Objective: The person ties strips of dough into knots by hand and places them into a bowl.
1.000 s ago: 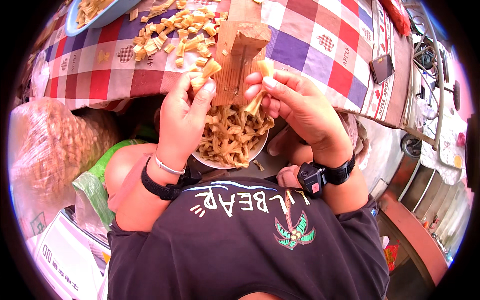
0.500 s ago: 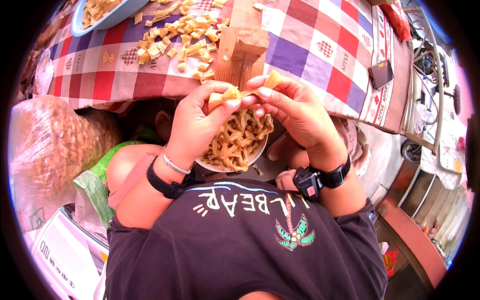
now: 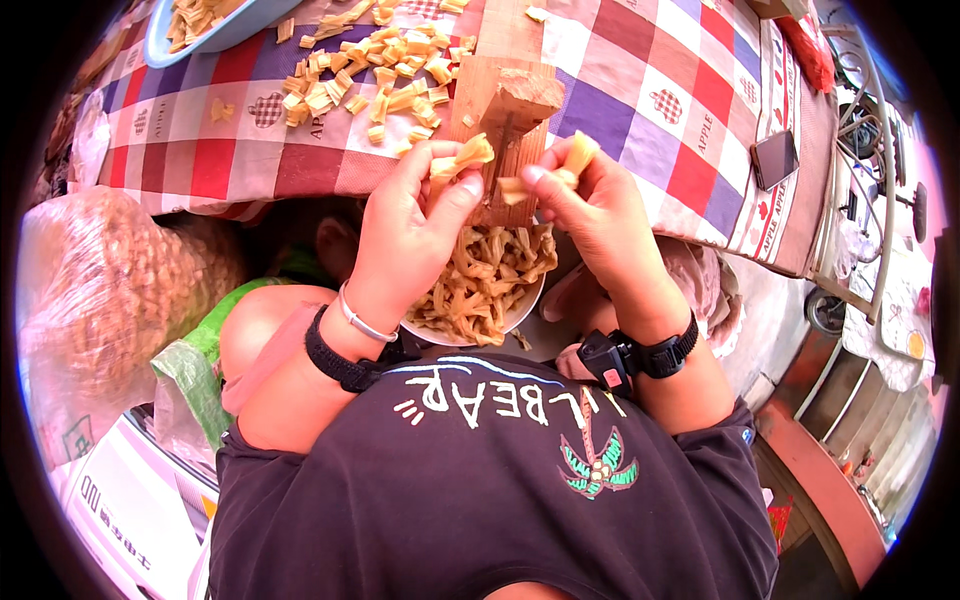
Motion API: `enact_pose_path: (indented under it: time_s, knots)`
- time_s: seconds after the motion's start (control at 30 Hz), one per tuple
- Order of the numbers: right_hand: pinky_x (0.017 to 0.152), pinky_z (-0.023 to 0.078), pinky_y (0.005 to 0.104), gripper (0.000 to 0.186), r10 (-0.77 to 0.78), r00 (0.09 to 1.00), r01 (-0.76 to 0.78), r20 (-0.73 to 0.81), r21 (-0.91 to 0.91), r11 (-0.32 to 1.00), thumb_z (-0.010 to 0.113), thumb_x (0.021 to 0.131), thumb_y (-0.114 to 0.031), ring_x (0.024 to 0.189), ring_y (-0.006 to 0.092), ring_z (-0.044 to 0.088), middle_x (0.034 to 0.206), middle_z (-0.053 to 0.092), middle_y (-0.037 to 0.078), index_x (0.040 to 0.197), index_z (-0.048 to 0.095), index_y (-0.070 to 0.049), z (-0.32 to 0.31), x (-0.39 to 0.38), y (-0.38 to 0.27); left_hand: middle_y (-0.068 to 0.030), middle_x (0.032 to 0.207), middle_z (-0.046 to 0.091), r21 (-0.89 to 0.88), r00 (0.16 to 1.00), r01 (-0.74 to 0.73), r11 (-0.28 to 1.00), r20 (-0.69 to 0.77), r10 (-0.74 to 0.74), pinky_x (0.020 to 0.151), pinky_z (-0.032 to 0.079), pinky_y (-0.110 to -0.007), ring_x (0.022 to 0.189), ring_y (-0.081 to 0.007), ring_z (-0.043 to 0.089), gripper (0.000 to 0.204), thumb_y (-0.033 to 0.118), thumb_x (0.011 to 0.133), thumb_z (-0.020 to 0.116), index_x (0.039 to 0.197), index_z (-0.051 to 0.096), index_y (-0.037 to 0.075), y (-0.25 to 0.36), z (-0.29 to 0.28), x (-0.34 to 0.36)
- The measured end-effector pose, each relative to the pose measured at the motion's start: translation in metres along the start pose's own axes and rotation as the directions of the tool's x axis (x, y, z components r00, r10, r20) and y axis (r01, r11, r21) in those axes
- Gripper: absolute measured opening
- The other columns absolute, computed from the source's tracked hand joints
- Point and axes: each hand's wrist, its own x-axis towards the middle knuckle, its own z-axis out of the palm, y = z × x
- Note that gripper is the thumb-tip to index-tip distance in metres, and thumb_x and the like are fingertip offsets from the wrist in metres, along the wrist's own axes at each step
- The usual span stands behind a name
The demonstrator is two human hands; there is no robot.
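1. Your left hand, at the frame's centre, pinches the left piece between thumb and fingers; its free end points up and right. The light pinch likely suits something so small and soft.
2. Your right hand, right of centre, has its fingers closed round the right piece. One end sticks up, another shows at the left; you may be gripping mid-length to steady both. Whether that is one piece or two, I cannot tell.
3. Both hands hover apart over the board, whose block stands between and above them, probably placed centrally to suit either hand.
4. The bowl of strips sits below the board, lower centre, seemingly to keep them within your reach.
5. Cut bits lie loose at upper left on the bench, near the tub, perhaps left there to keep them off the board.
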Motion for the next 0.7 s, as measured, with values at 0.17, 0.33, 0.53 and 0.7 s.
enact_pose_path:
  time_s: [0.17, 0.33, 0.53, 0.7]
  knots:
    - [0.064, 0.044, 0.0222, 0.024, -0.164, 0.985, 0.159, 0.061, 0.079, 0.984, 0.057, 0.106, -0.025, 0.07, 0.0044, 0.051, 0.076, 0.054, -0.005, 0.104, 0.066, -0.003, 0.003, -0.001, 0.006, -0.0027, 0.094, 0.061, -0.11, 0.995, -0.015, 0.994, 0.092, 0.025, 0.078, 0.049, -0.027, 0.085, -0.0089, 0.056, 0.025, 0.015, 0.106, 0.047, 0.119, 0.058, -0.002, 0.002, -0.001, -0.005]
    - [0.069, 0.046, 0.0217, 0.024, -0.126, 0.985, 0.112, 0.114, 0.127, 0.986, 0.063, 0.102, -0.021, 0.078, 0.0036, 0.055, 0.083, 0.061, -0.004, 0.116, 0.067, -0.002, 0.006, -0.01, -0.004, -0.0045, 0.081, 0.064, 0.273, 0.98, -0.007, 0.962, 0.191, -0.047, 0.068, 0.05, -0.027, 0.074, -0.0083, 0.06, 0.026, 0.015, 0.107, 0.047, 0.106, 0.066, -0.002, 0.015, 0.0, -0.012]
    - [0.075, 0.049, 0.0216, 0.021, -0.112, 0.987, 0.104, 0.117, 0.077, 0.992, 0.073, 0.095, -0.015, 0.087, 0.0042, 0.058, 0.094, 0.067, -0.001, 0.11, 0.066, -0.001, 0.009, -0.015, 0.0, -0.0117, 0.072, 0.062, 0.418, 0.924, -0.38, 0.825, 0.218, 0.315, 0.061, 0.049, -0.031, 0.064, -0.0172, 0.061, 0.02, 0.02, 0.099, 0.064, 0.099, 0.066, 0.0, 0.0, 0.006, -0.007]
    - [0.067, 0.047, 0.0206, 0.019, -0.115, 0.991, 0.122, -0.074, 0.096, 0.988, 0.074, 0.095, -0.018, 0.076, 0.0029, 0.057, 0.082, 0.065, -0.005, 0.099, 0.067, -0.001, -0.001, -0.004, 0.005, 0.0011, 0.072, 0.057, 0.411, 0.984, -0.179, 0.894, 0.066, 0.166, 0.062, 0.043, -0.024, 0.067, -0.006, 0.05, 0.021, 0.022, 0.098, 0.067, 0.098, 0.066, 0.0, 0.01, -0.009, -0.001]
